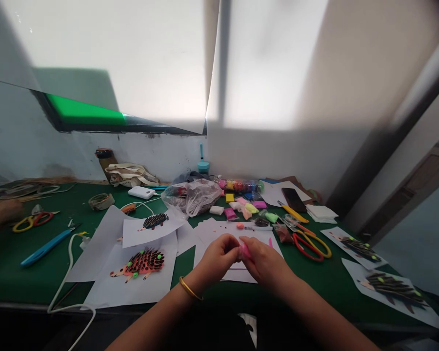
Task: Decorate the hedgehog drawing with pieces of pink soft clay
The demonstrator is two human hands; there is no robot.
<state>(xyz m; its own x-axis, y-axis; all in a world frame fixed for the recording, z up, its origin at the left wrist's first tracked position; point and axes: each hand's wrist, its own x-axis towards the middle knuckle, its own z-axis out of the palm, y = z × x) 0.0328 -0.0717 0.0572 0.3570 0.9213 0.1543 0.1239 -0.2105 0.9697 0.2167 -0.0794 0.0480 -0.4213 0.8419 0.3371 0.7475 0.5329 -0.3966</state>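
Observation:
Both hands meet over white paper sheets [202, 243] at the middle of the table. Between my left hand [222, 254] and my right hand [263, 257], a small pink packet [245, 250] shows, soft-looking and perhaps clay in a clear wrapper. Fingers of both hands are closed on it and cover most of it. A gold bangle circles my left wrist. Just beyond, a white pen-like stick [258, 227] lies on the paper beside an orange blob [240, 225]. A thin pink strip [270, 242] lies near my right hand.
Coloured clay packets [229, 213] and a plastic bag [193, 195] lie behind the paper. Red-and-yellow scissors [309, 246] and a phone [293, 199] are right. Hedgehog pictures [142, 263] and a blue cutter [47, 247] lie left. Another person's hand [3, 214] reaches in at far left.

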